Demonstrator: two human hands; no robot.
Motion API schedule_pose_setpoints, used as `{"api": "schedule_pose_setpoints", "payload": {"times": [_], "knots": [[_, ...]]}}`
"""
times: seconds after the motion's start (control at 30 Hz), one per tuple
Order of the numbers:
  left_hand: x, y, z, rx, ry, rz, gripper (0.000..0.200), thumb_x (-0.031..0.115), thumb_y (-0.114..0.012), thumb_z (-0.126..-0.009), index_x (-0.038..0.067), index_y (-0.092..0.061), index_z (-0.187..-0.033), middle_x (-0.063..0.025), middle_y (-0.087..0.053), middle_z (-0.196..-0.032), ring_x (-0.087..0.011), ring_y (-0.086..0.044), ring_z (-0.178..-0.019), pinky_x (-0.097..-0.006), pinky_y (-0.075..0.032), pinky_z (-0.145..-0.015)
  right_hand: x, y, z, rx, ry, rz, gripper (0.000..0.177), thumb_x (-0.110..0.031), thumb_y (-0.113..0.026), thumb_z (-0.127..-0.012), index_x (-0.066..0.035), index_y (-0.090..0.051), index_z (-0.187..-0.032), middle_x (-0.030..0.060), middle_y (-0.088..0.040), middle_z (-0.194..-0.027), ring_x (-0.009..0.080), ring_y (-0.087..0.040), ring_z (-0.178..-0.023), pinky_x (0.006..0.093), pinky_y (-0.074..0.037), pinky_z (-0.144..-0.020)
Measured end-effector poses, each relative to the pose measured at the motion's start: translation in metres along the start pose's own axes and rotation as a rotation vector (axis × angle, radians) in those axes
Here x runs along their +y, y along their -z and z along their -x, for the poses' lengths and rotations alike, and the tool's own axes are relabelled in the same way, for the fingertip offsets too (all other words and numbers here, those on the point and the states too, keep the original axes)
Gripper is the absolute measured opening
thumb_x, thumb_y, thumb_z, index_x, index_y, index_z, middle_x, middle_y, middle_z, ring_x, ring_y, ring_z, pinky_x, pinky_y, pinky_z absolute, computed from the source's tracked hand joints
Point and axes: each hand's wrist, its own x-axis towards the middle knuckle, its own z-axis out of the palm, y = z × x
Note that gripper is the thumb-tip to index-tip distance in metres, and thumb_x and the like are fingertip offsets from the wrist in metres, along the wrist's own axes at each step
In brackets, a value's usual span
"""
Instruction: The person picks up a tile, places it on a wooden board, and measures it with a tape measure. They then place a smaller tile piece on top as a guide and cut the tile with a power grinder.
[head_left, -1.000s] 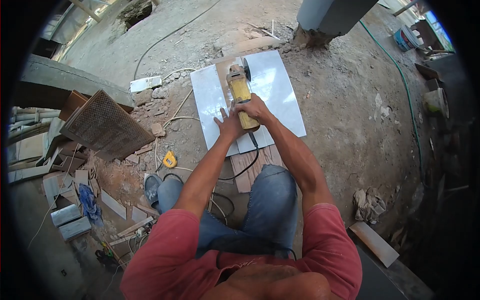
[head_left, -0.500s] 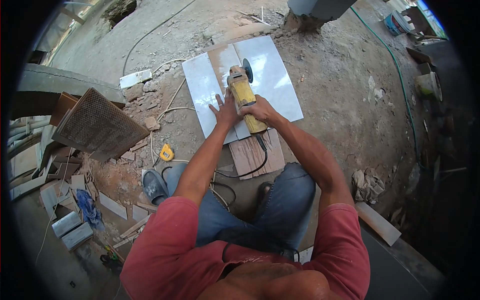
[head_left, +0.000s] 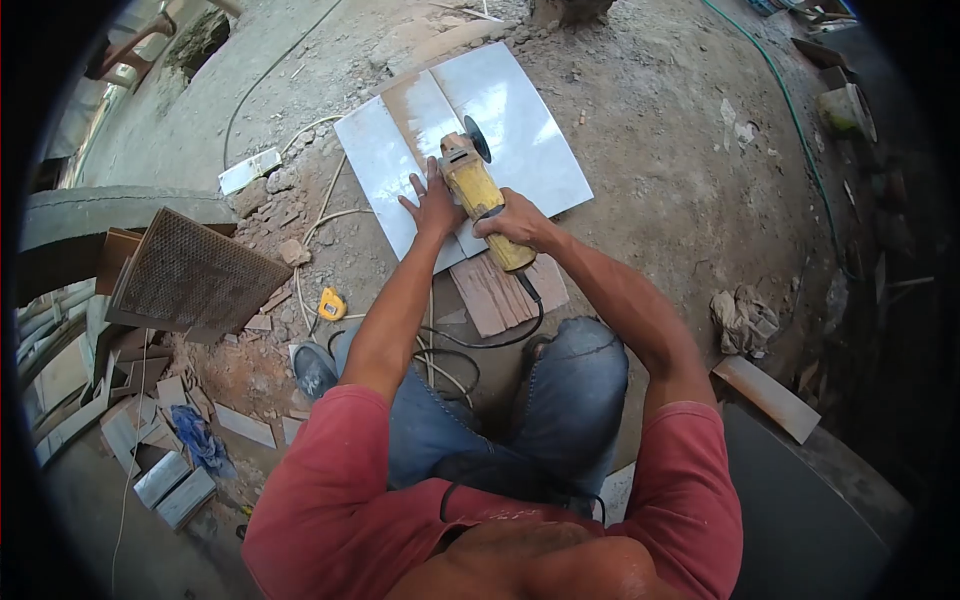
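Now the right hand (head_left: 514,221) wraps round the grinder (head_left: 474,188) over the white tiles (head_left: 525,125), while the left hand (head_left: 437,209) is splayed beside it, gripping nothing. Looks like lining up a cut; the next move calls for steadiness, left hand clear of the disc (head_left: 478,139).

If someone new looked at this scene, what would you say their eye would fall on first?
Most likely the yellow grinder, held by the right hand above the glossy white tiles in the upper middle. The left hand lies spread on the tiles, just left of it. After that, perhaps the tape measure on the ground left of the knees, and the blue cloth among tile scraps at lower left.
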Motion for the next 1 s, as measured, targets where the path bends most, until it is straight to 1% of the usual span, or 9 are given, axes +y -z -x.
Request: {"api": "schedule_pose_setpoints", "payload": {"times": [0.1, 0.17, 0.23, 0.3, 0.4, 0.5, 0.77, 0.9, 1.0], "knots": [[0.001, 0.000, 0.001, 0.028, 0.003, 0.029, 0.103, 0.041, -0.074, -0.066, 0.016, -0.014, -0.146, 0.0010, -0.004, -0.153, -0.0379, -0.001, -0.139, -0.0670, 0.000, -0.103, 0.006, 0.000, 0.010, 0.000, 0.009, 0.006, 0.070, -0.027, -0.075, -0.060, 0.010, -0.048, -0.113, 0.0185, -0.059, -0.099, 0.0263, -0.058, -0.090, 0.0320, -0.045, -0.081], [-0.001, -0.003, 0.000, 0.030, -0.011, 0.015, 0.102, 0.040, -0.073, -0.067, 0.018, -0.013, -0.146, 0.0015, -0.004, -0.153, -0.0380, -0.001, -0.139, -0.0672, 0.000, -0.103, 0.011, 0.000, 0.016, 0.019, 0.003, 0.073, 0.073, -0.029, -0.075, -0.059, 0.010, -0.047, -0.114, 0.0196, -0.059, -0.101, 0.0269, -0.057, -0.091, 0.0321, -0.044, -0.082], [-0.002, -0.003, -0.001, 0.034, -0.020, 0.005, 0.101, 0.040, -0.073, -0.068, 0.019, -0.012, -0.146, 0.0020, -0.005, -0.153, -0.0382, -0.002, -0.139, -0.0674, -0.001, -0.103, 0.009, 0.001, 0.025, -0.001, -0.004, 0.039, 0.074, -0.030, -0.075, -0.059, 0.010, -0.047, -0.114, 0.0201, -0.059, -0.102, 0.0272, -0.057, -0.092, 0.0324, -0.044, -0.083], [-0.002, -0.004, 0.000, 0.031, -0.015, -0.020, 0.098, 0.038, -0.072, -0.069, 0.023, -0.012, -0.146, 0.0025, -0.004, -0.153, -0.0390, -0.003, -0.138, -0.0680, -0.002, -0.103, 0.011, 0.000, 0.031, -0.021, -0.006, 0.004, 0.076, -0.030, -0.075, -0.058, 0.010, -0.046, -0.115, 0.0207, -0.059, -0.102, 0.0275, -0.057, -0.093, 0.0327, -0.044, -0.084], [-0.002, -0.004, 0.001, 0.038, -0.028, -0.028, 0.096, 0.035, -0.071, -0.070, 0.024, -0.013, -0.146, 0.0026, -0.004, -0.153, -0.0405, -0.005, -0.138, -0.0686, -0.003, -0.102, 0.013, -0.002, 0.034, 0.006, -0.032, 0.030, 0.077, -0.030, -0.075, -0.058, 0.010, -0.046, -0.116, 0.0213, -0.058, -0.103, 0.0280, -0.057, -0.094, 0.0329, -0.044, -0.084], [-0.003, -0.003, 0.002, 0.035, -0.036, -0.022, 0.095, 0.032, -0.071, -0.071, 0.025, -0.014, -0.145, 0.0023, -0.004, -0.153, -0.0415, -0.005, -0.138, -0.0691, -0.004, -0.102, 0.010, -0.002, 0.044, -0.018, -0.024, 0.015, 0.078, -0.032, -0.075, -0.057, 0.010, -0.045, -0.116, 0.0224, -0.058, -0.104, 0.0291, -0.056, -0.096, 0.0334, -0.044, -0.084], [-0.007, -0.007, 0.002, 0.070, -0.082, -0.018, 0.093, 0.028, -0.070, -0.072, 0.024, -0.014, -0.145, -0.0012, -0.007, -0.153, -0.0436, -0.007, -0.137, -0.0696, -0.005, -0.101, 0.025, -0.006, 0.057, 0.015, -0.022, 0.082, 0.081, -0.036, -0.073, -0.057, 0.011, -0.045, -0.117, 0.0247, -0.057, -0.105, 0.0327, -0.056, -0.095, 0.0354, -0.044, -0.084], [-0.011, -0.009, 0.000, 0.083, -0.095, -0.020, 0.090, 0.028, -0.069, -0.073, 0.023, -0.015, -0.145, -0.0018, -0.007, -0.153, -0.0444, -0.008, -0.136, -0.0694, -0.004, -0.101, 0.033, -0.008, 0.059, 0.014, -0.013, 0.054, 0.081, -0.036, -0.073, -0.057, 0.011, -0.045, -0.117, 0.0247, -0.057, -0.104, 0.0327, -0.056, -0.095, 0.0350, -0.043, -0.084], [-0.008, -0.007, 0.001, 0.082, -0.090, -0.013, 0.088, 0.028, -0.068, -0.074, 0.024, -0.016, -0.145, -0.0018, -0.008, -0.153, -0.0445, -0.008, -0.136, -0.0695, -0.004, -0.101, 0.040, -0.008, 0.061, 0.025, -0.012, 0.094, 0.080, -0.035, -0.073, -0.058, 0.010, -0.045, -0.117, 0.0242, -0.057, -0.105, 0.0323, -0.056, -0.097, 0.0351, -0.043, -0.085]]}}
